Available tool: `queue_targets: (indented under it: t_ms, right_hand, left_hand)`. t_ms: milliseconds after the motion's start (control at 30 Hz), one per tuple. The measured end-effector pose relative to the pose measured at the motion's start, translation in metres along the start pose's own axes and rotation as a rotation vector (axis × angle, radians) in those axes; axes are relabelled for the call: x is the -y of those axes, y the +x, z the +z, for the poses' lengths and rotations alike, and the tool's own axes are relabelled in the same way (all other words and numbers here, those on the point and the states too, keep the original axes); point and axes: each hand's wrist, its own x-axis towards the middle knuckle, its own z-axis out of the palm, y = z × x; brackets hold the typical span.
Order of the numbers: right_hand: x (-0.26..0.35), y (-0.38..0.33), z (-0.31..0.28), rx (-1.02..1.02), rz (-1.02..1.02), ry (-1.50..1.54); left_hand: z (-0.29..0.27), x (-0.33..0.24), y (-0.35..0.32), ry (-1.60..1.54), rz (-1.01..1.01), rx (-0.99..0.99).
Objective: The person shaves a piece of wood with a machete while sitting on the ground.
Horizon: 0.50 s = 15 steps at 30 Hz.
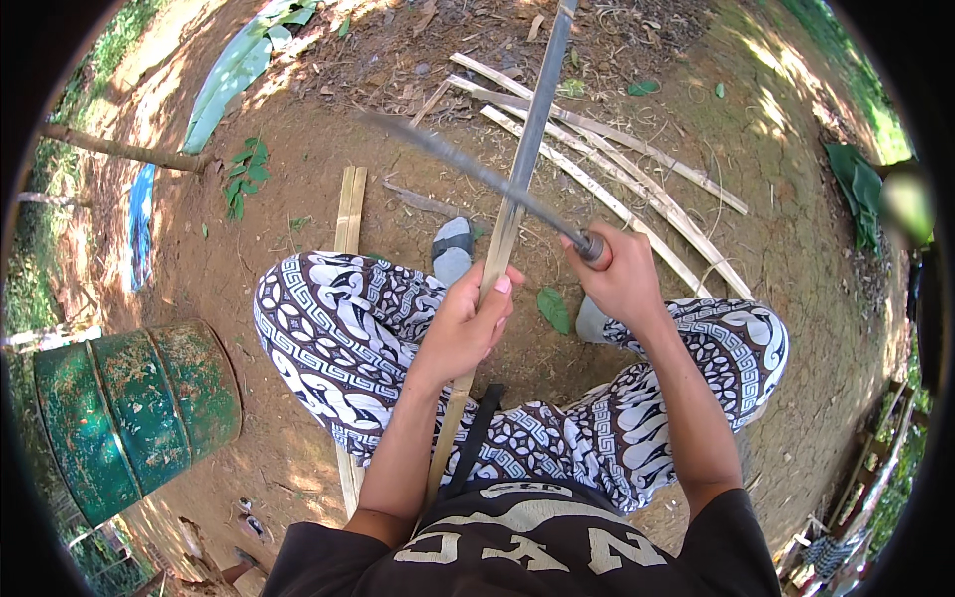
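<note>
My left hand (466,326) is wrapped round a long, flat bamboo strip (544,104), which runs from my lap up past the far edge of the view. The strip is pale at its lower part and dark grey farther out. In my right hand (625,277) is the handle of a long-bladed knife (468,171). Its blade points to the far left and crosses over the strip beyond my left hand; whether the two touch I cannot tell. Motion blurs the blade toward its tip.
Several bamboo strips (637,183) lie crossed on the dirt ahead right; more strips (349,211) lie by my left knee. A rusty green drum (139,408) lies at left, near a branch (124,148) and a large leaf (231,85). My foot (453,261) is beyond my left hand.
</note>
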Motion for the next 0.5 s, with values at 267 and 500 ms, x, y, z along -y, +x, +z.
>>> queue_targets:
  t_ms: [267, 500]
  right_hand:
    - [-0.001, -0.014, 0.026, 0.016, -0.268, -0.269]
    - [-0.006, -0.009, 0.031, 0.021, -0.29, -0.291]
  left_hand:
    - [-0.004, -0.001, -0.001, 0.033, -0.018, -0.029]
    - [-0.007, 0.005, -0.004, 0.002, 0.004, -0.001]
